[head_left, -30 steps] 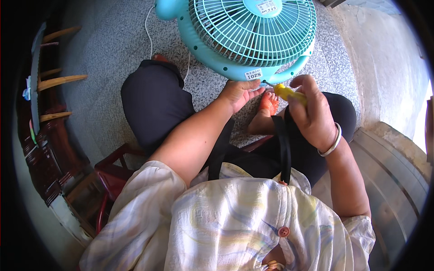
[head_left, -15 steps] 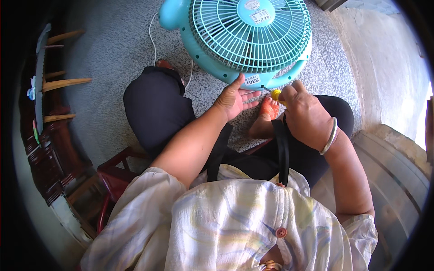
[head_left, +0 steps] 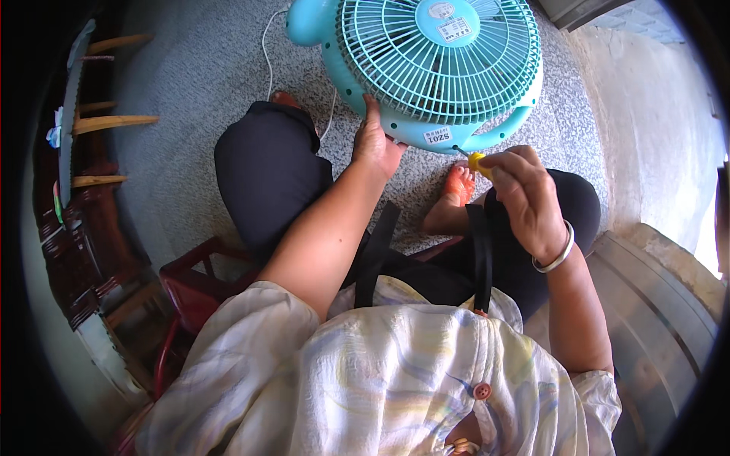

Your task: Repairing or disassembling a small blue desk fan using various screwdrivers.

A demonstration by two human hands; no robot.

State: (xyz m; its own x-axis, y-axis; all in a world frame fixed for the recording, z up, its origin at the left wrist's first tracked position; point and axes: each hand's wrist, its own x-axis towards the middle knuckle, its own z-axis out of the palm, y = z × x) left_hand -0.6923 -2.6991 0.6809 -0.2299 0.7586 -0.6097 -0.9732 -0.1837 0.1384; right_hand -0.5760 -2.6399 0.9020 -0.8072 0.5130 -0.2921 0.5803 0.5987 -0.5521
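Observation:
A turquoise electric fan (head_left: 439,76) with a round slatted grille and a loop handle lies at the top of the view. My left hand (head_left: 378,146) grips its near rim, thumb on top and fingers curled underneath, partly hidden. In my right hand (head_left: 525,194) is a screwdriver with a yellow handle (head_left: 477,162). Its thin shaft meets a dark screw hole in the rim, beside the base of the loop handle. Whether the tip sits on a screw is hidden inside the hole.
A white cord (head_left: 268,64) runs over the speckled grey floor (head_left: 205,68) left of the fan. My knees flank the work, and a bare foot (head_left: 458,185) rests below the screwdriver. Dark red furniture (head_left: 201,281) stands at left, wooden legs beyond it. A pale wall stands right.
My left hand has shifted left along the rim, from lying open under it to gripping it. My right hand's fingers have changed position on the screwdriver. The fan appears slightly farther right in view.

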